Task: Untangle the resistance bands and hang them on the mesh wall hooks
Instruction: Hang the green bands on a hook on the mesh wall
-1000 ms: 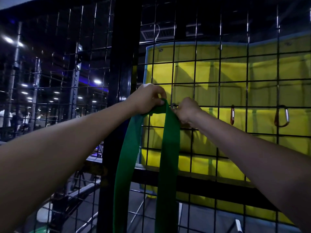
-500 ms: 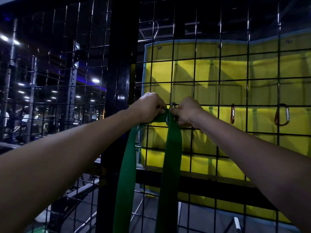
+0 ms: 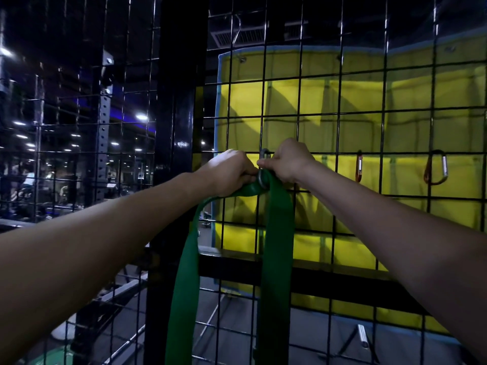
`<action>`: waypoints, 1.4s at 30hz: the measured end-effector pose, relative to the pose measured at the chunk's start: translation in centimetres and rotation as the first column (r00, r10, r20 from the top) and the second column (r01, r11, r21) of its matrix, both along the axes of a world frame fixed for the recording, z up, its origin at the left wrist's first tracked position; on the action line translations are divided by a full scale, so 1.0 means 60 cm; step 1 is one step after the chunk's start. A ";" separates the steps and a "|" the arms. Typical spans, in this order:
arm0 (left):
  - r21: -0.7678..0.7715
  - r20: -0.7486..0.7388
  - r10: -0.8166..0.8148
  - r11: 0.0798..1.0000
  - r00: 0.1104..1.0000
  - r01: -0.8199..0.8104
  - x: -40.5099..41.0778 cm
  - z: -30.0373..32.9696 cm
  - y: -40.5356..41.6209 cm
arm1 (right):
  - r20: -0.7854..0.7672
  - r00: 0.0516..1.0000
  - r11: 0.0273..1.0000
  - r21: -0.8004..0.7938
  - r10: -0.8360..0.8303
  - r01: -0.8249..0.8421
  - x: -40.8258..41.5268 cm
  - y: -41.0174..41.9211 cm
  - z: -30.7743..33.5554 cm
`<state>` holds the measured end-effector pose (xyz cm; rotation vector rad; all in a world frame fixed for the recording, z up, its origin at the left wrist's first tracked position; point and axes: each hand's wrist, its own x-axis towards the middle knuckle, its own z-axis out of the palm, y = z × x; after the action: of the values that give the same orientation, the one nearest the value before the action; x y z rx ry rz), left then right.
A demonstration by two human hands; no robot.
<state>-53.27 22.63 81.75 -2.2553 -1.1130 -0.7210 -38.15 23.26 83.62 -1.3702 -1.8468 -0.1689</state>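
Head view: wide green rubber resistance band (image 3: 276, 233), formerly held clear, now threaded through grey metal carabiner (image 3: 263, 177); left hand (image 3: 229, 172) grips band, right hand (image 3: 287, 160) pinches carabiner; hanging nearly done.

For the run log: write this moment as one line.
stage: hooking | left hand grips green band | right hand holds grey carabiner | band through carabiner

A single head-worn wide-angle camera supplies the only view. It faces forward, roughly level, straight at the black mesh wall (image 3: 342, 159), which stands at arm's reach. Both forearms enter from the lower corners and converge near frame centre, where the hands meet at the mesh. Grid lines bow toward the edges. No second view is provided for overlap.
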 end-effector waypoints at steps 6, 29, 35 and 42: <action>-0.055 -0.035 0.053 0.997 0.998 -0.055 0.004 -0.015 -0.007 | -0.032 0.999 1.000 -0.021 -0.014 0.014 -0.004 0.003 0.003; -0.037 0.767 -0.182 0.945 0.616 0.326 0.015 -0.045 -0.013 | -0.153 0.988 0.997 -0.072 0.027 -0.039 -0.007 0.010 0.001; -0.076 0.606 -0.106 0.979 0.789 0.190 0.005 -0.031 0.002 | -0.217 0.969 0.987 -0.085 0.115 -0.137 -0.001 0.014 -0.002; 0.057 0.616 -0.188 0.979 0.765 0.194 0.005 -0.019 0.007 | -0.269 0.947 0.970 -0.123 0.173 -0.212 -0.002 0.009 0.000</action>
<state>-52.94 23.02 80.59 -2.2093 -1.1606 -1.6380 -38.27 23.79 83.59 -1.2362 -1.7868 0.2443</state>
